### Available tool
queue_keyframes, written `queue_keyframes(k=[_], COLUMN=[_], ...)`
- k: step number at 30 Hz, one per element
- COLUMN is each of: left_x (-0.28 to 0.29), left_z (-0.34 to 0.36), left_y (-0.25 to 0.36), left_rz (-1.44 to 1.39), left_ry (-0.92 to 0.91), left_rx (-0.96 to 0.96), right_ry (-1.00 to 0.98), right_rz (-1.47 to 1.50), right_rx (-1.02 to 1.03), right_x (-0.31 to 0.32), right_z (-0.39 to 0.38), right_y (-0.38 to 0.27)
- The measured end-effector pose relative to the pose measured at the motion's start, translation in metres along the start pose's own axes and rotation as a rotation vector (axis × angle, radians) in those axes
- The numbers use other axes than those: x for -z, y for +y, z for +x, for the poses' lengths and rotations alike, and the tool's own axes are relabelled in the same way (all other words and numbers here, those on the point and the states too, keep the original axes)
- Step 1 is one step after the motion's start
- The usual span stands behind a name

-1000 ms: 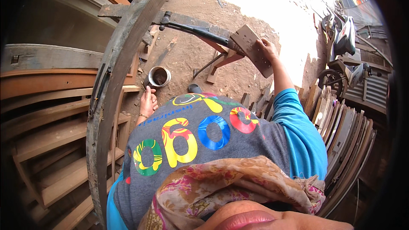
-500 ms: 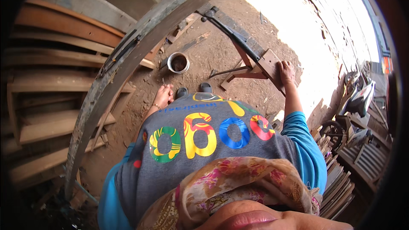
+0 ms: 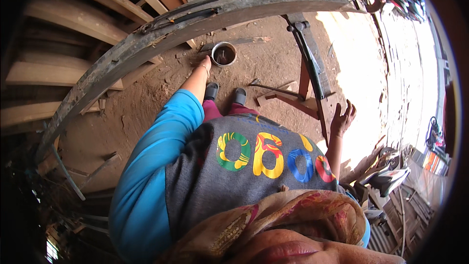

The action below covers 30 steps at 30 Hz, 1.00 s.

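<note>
Reaching forward and down, my left hand (image 3: pixel 205 64) is at the left side of a small pale-rimmed bucket (image 3: pixel 215 60). Its fingers are mostly hidden, and whether they grip the bucket cannot be told. Something dark brown fills part of the bucket. On the right, my right hand (image 3: pixel 345 118) has its fingers spread and holds nothing. It hovers by the wooden block end (image 3: pixel 330 105) of a low stand, which carries a long dark metal bar (image 3: pixel 309 61).
A weathered wooden beam (image 3: pixel 195 17) crosses in front, from the lower left to the top right. Stacked wooden frames (image 3: pixel 63 73) fill the left side. A loose board (image 3: pixel 251 40) lies beyond the bucket on the dirt ground (image 3: pixel 146 117). Motorcycle parts (image 3: pixel 386 176) and scrap stand at right.
My left hand has gone from beside my body out to the bucket. My right hand has lifted off the wooden block and opened. The view has turned, shifting the beam and stand.
</note>
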<state>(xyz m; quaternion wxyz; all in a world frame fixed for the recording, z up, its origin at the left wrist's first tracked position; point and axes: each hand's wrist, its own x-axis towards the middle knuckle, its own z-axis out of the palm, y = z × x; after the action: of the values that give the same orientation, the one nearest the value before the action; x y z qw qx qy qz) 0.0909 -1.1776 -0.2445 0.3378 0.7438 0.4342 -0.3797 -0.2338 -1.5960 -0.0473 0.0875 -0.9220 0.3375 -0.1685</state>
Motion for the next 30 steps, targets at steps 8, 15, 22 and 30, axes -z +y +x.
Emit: queue_keyframes(k=[8,15,22,30], left_x=[0.072,0.199,0.288,0.397], left_z=[0.009,0.077,-0.059,-0.109], left_y=[-0.188,-0.298,-0.178,-0.101], left_rz=[0.328,0.161,-0.265,-0.052], left_ry=[0.297,-0.326,-0.512,-1.093], left_rx=[-0.092,-0.100,-0.740,-1.284], right_ry=[-0.034,-0.167,-0.094,-0.434], right_rz=[0.422,0.448,0.149,0.175], right_rx=[0.449,0.972,1.106,0.682], right_x=[-0.044,-0.059,-0.086,-0.038], right_z=[0.068,0.076,0.070,-0.021], right_y=[-0.202,-0.430,-0.476,-0.512])
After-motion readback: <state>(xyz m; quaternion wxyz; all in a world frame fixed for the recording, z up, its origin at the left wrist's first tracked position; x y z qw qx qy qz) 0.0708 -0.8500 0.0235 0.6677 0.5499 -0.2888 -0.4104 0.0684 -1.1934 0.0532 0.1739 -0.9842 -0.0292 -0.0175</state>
